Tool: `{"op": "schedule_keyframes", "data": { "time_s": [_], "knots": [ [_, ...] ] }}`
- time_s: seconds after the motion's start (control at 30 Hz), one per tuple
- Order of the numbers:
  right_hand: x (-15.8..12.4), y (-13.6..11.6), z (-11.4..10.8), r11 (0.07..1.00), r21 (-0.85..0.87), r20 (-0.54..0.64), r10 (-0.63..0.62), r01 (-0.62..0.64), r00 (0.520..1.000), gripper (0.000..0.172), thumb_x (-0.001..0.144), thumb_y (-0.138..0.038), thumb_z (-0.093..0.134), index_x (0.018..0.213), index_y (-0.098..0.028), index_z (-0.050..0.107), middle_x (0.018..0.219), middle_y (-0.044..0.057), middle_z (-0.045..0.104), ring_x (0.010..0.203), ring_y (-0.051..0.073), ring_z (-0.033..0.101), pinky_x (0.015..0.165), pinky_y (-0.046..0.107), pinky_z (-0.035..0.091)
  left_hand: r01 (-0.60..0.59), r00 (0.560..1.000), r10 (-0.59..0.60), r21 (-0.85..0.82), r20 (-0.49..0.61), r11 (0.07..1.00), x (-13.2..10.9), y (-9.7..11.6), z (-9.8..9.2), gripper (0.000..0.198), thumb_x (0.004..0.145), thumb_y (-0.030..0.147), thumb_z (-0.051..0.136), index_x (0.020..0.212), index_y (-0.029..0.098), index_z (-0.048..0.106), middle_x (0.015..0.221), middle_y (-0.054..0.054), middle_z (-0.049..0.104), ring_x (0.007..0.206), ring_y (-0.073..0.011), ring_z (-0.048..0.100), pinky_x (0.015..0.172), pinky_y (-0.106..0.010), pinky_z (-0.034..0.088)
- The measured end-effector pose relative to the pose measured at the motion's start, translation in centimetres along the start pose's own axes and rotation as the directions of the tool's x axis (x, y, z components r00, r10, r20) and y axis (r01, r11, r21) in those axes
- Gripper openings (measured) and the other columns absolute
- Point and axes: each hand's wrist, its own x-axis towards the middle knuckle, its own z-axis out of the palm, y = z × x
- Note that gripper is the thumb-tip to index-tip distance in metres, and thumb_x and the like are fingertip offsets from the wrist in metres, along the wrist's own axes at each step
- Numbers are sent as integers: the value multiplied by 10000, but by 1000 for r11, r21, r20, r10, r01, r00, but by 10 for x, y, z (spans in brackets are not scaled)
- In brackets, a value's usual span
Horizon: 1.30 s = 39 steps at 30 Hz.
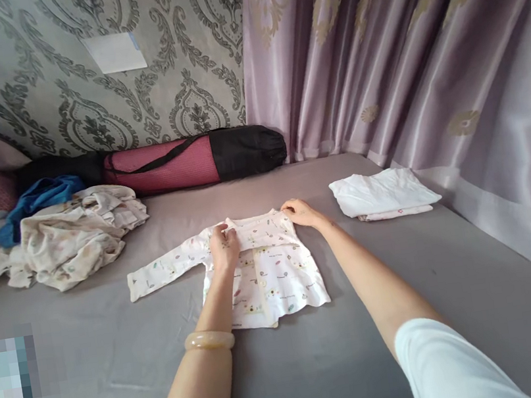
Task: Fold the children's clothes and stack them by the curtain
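A small white baby shirt (285, 279) with a tiny coloured print lies spread on the grey bed sheet. Its left sleeve stretches out to the side, while the right sleeve is folded across the chest. Near the left shoulder my left hand (224, 248), with a pale bangle on the wrist, has its fingers curled on the cloth, close to the end of the folded sleeve. My right hand (299, 212) pinches the shirt at its right shoulder, beside the collar. Some of the fingertips are hidden.
Folded white clothes (384, 191) lie to the right, near the curtain (323, 50). Crumpled clothes (72, 238) and a blue cloth (41, 199) are heaped at the left. A pink and black rolled bag (166, 167) lies along the wall. A blurred patch covers the lower left.
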Motion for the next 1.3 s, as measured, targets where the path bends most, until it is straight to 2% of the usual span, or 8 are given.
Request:
{"op": "schedule_keyframes", "data": {
  "time_s": [0.17, 0.3, 0.4, 0.47, 0.6, 0.9, 1.13, 1.3],
  "knots": [
    [-15, -10, -1, 995, -96, -94, -6, -4, 996, 189, 890, -209, 521, 984, -161, 677, 1074, 76, 581, 856, 138, 585, 842, 255, 457, -6, 1000, 7, 35, -25, 999, 3, -1, 0, 388, 819, 324, 544, 1156, 135, 580, 800, -48, 648, 709, -192, 617, 718, -310, 480],
    [-30, -41, 5, 948, -315, -186, -8, -52, 982, 316, 912, -113, 411, 1120, -133, 648, 1150, 141, 588, 1066, 216, 550, 953, 316, 415, -8, 1000, 8, -17, -2, 1000, 5, -1, 1, 398, 822, 320, 533, 1172, 134, 572, 877, -76, 678, 742, -193, 634, 710, -308, 493],
    [-45, -68, 23, 929, -367, -117, -98, 49, 988, 421, 957, -147, 310, 1299, -100, 553, 1318, 164, 550, 1227, 228, 485, 1056, 331, 343, -64, 998, 65, -25, 23, 998, 4, 1, 0, 381, 837, 271, 490, 1179, 128, 578, 890, -84, 684, 783, -198, 637, 748, -321, 498],
    [-55, -78, 37, 926, -370, -26, -92, 76, 995, 501, 991, -288, 299, 1409, -48, 435, 1480, 187, 411, 1369, 259, 358, 1128, 371, 262, -107, 994, 107, 9, 33, 994, 3, 2, -2, 382, 847, 242, 465, 1193, 132, 584, 875, -79, 683, 797, -205, 637, 788, -341, 495],
    [-65, -77, 55, 913, -407, 34, 18, -2, 999, 689, 997, -459, 221, 1488, 22, 272, 1581, 203, 201, 1470, 292, 148, 1187, 413, 107, -254, 967, 251, 130, 44, 958, 2, -1, -5, 383, 851, 192, 442, 1185, 149, 624, 918, -94, 673, 885, -227, 630, 867, -365, 471],
    [-62, -76, 60, 879, -450, -68, 143, -159, 987, 682, 983, -426, 202, 1498, 20, 249, 1590, 194, 165, 1477, 276, 118, 1186, 406, 88, -472, 878, 473, 287, 72, 833, 5, -21, -2, 376, 862, 133, 355, 1042, 154, 684, 971, -101, 601, 865, -198, 586, 846, -332, 472],
    [-62, -79, 60, 863, -474, -44, 176, -175, 983, 668, 966, -379, 231, 1503, 17, 237, 1596, 182, 153, 1479, 272, 114, 1190, 399, 72, -471, 872, 481, 433, 95, 768, -3, -20, 1, 354, 892, 128, 328, 1062, 137, 638, 954, -122, 545, 868, -226, 534, 823, -367, 458],
    [-60, -80, 58, 866, -460, -13, 214, -196, 977, 684, 963, -394, 220, 1510, 16, 206, 1601, 174, 129, 1482, 262, 96, 1191, 399, 70, -324, 925, 375, 631, 56, 705, -12, -4, 0, 310, 913, 162, 338, 1001, 101, 629, 1036, -199, 533, 994, -319, 504, 873, -450, 411]
  ]
}}
